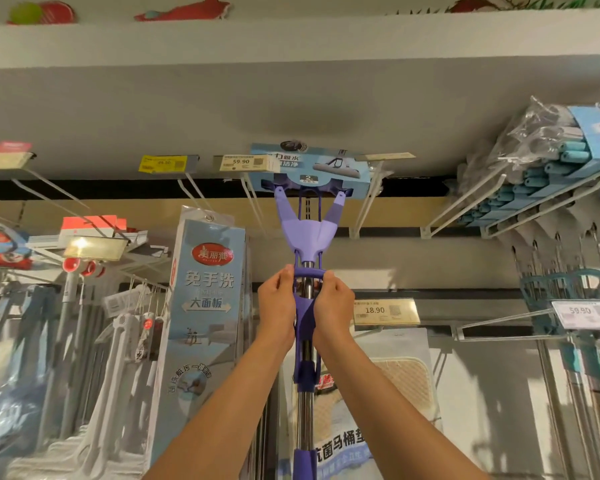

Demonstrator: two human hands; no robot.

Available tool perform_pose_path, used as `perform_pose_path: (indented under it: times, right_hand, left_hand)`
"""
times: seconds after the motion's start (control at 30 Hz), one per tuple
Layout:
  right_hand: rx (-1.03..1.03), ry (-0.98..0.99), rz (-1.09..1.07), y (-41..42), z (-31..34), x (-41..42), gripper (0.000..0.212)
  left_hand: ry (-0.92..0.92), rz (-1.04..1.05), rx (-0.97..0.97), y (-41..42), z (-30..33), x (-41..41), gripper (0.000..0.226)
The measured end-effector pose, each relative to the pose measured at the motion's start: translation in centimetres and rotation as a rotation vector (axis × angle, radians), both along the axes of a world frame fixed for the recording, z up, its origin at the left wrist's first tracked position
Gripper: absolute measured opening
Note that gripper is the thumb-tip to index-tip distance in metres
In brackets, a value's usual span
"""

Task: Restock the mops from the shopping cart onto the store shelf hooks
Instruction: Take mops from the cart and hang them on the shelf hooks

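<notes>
Both hands, left hand [277, 299] and right hand [333, 301], are gripping the purple mop [305, 233], its head seemingly reaching the white hooks [369, 199] above.

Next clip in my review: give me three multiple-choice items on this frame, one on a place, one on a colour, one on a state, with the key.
1. Where is the blue cardboard-sleeved head of the purple squeeze mop?
A. up at the white wire shelf hooks
B. in a cart
C. on the floor

2. What colour is the mop's plastic frame?
A. red
B. purple
C. green

3. How is the mop held?
A. left hand only
B. by no hand
C. both hands grip its purple pull handle

Key: 1 A, the blue sleeve sits between the hooks. 2 B, the frame is purple. 3 C, left hand and right hand curl around the handle.
</notes>
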State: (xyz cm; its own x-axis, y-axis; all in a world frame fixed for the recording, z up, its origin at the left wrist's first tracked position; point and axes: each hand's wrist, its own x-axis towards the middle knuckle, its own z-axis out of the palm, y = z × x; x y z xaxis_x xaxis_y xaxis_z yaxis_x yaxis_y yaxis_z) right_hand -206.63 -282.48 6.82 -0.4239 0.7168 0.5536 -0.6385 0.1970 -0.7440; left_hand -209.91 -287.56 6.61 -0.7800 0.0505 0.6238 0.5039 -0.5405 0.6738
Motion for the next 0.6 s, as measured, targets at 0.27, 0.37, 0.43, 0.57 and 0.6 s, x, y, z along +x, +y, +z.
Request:
perform_pose_path:
  times: [0.27, 0.37, 0.43, 0.57, 0.6]
  right_hand:
    - [0.039, 0.028, -0.058, 1.0, -0.7, -4.0, 0.036]
    - [0.039, 0.039, -0.081, 1.3, -0.5, -5.4, 0.035]
    - [0.039, 0.04, -0.08, 1.7, -0.6, -6.2, 0.035]
    - [0.002, 0.032, -0.031, 2.7, -0.7, -7.6, 0.033]
    - [-0.002, 0.029, -0.027, 2.9, -0.7, -7.9, 0.033]
  left_hand:
    - [0.026, -0.028, -0.007, 0.8, -0.6, -3.9, 0.033]
    - [0.045, -0.047, 0.0, 1.2, -0.5, -5.4, 0.032]
    - [0.048, -0.067, -0.002, 1.5, -0.4, -6.6, 0.031]
    - [0.072, -0.08, -0.029, 1.9, -0.5, -8.4, 0.029]
    - [0.084, -0.087, -0.036, 2.0, -0.5, -8.8, 0.028]
